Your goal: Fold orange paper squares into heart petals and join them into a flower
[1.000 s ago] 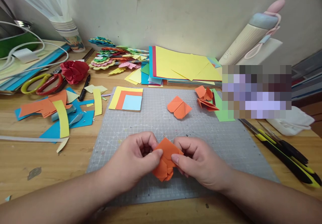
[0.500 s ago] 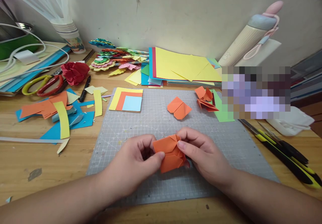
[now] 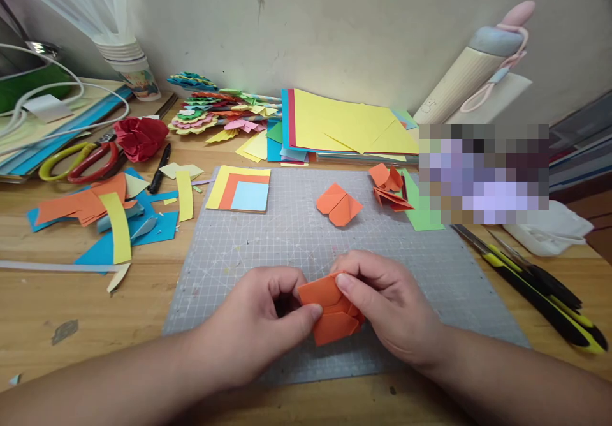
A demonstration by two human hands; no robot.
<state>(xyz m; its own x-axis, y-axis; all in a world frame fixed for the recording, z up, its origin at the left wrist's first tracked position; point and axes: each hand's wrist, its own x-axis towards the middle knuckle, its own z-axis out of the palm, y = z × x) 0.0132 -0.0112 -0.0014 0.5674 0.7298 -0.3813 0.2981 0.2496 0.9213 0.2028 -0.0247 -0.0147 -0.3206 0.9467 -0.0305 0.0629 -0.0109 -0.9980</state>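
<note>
A folded piece of orange paper [image 3: 332,330] is held a little above the grey cutting mat [image 3: 229,247], pinched between both hands. My left hand [image 3: 268,317] grips its left side, thumb on top and fingers behind. On its upper right, the thumb of my right hand [image 3: 382,305] presses the folds, with the other fingers curled behind and partly hidden. Beyond my hands lies an orange folded paper heart [image 3: 338,204]. Further right are more folded orange pieces [image 3: 394,198] beside a green paper sheet [image 3: 423,206].
Square paper sheets [image 3: 251,195] lie at the mat's back left. Paper scraps [image 3: 153,222], scissors [image 3: 90,161] and a black pen [image 3: 160,168] are to the left. A yellow-black utility knife [image 3: 540,298] lies right. Paper stacks [image 3: 349,120] and a bottle [image 3: 473,69] stand behind.
Both hands have shifted slightly down and to the right with the orange paper. My right thumb now covers the top-right corner flap, which showed beside it before.
</note>
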